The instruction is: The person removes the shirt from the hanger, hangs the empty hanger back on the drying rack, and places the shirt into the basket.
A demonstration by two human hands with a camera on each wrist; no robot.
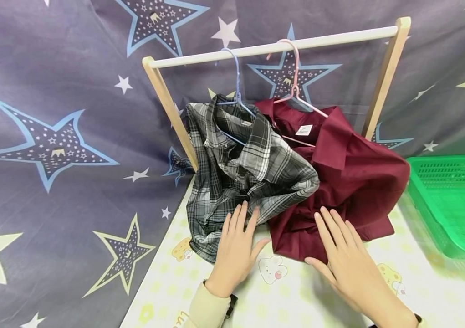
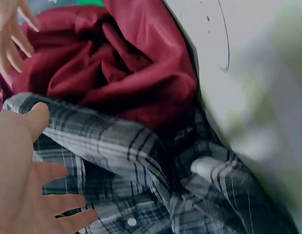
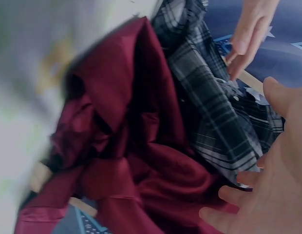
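Note:
A black and grey plaid shirt [image 1: 273, 159] hangs from a blue hanger [image 1: 238, 86] on the rack's white rail. To its right a maroon shirt [image 1: 363, 168] hangs from a pink hanger [image 1: 296, 73]. The lower parts of both shirts lie bunched on the table. My left hand [image 1: 235, 250], fingers extended, is at the front of the plaid shirt. With fingers straight, my right hand [image 1: 349, 259] is at the lower front of the maroon shirt. Neither hand grips anything. The left wrist view shows plaid cloth [image 2: 102, 136] beside the left fingers.
The small rack has a white rail [image 1: 343, 42] and wooden posts [image 1: 385, 82]. A green plastic basket [image 1: 429, 200] stands at the right. Under everything lies a pale tablecloth [image 1: 281, 300] with cartoon prints. A dark star-patterned curtain [image 1: 93, 59] hangs behind and to the left.

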